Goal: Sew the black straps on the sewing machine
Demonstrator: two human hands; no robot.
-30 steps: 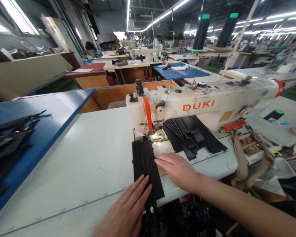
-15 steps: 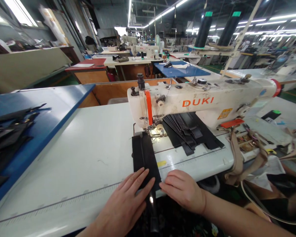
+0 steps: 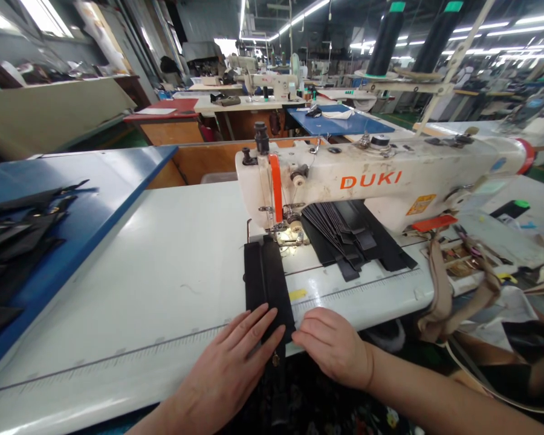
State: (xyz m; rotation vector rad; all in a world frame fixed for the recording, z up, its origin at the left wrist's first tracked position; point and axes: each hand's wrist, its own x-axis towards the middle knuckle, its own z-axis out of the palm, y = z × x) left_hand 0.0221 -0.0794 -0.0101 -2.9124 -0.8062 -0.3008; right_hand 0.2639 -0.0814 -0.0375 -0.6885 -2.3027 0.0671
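A black fabric panel [image 3: 268,281] with a seam down its middle lies lengthwise on the white sewing table, its far end beside the presser foot [image 3: 292,238] of the sewing machine. My left hand [image 3: 242,350] rests flat over the panel's near part, fingers stretched out. At the panel's near right corner, my right hand [image 3: 333,344] has its thumb and fingers pinched together on the edge. Below my left fingers a small metal piece, perhaps a zipper pull [image 3: 275,359], shows on a dark strip hanging over the table edge.
The sewing machine [image 3: 372,178] spans the table [image 3: 176,254]. Under its arm lies a stack of black pieces [image 3: 344,235]. More black pieces [image 3: 22,241] lie on a blue table [image 3: 118,175] at left. Tan straps [image 3: 439,290] and a tool tray [image 3: 465,260] are at right.
The view has shifted slightly, so the machine appears a little farther right and higher. Both hands keep nearly the same place on the panel; the small metal piece now shows below my left fingers.
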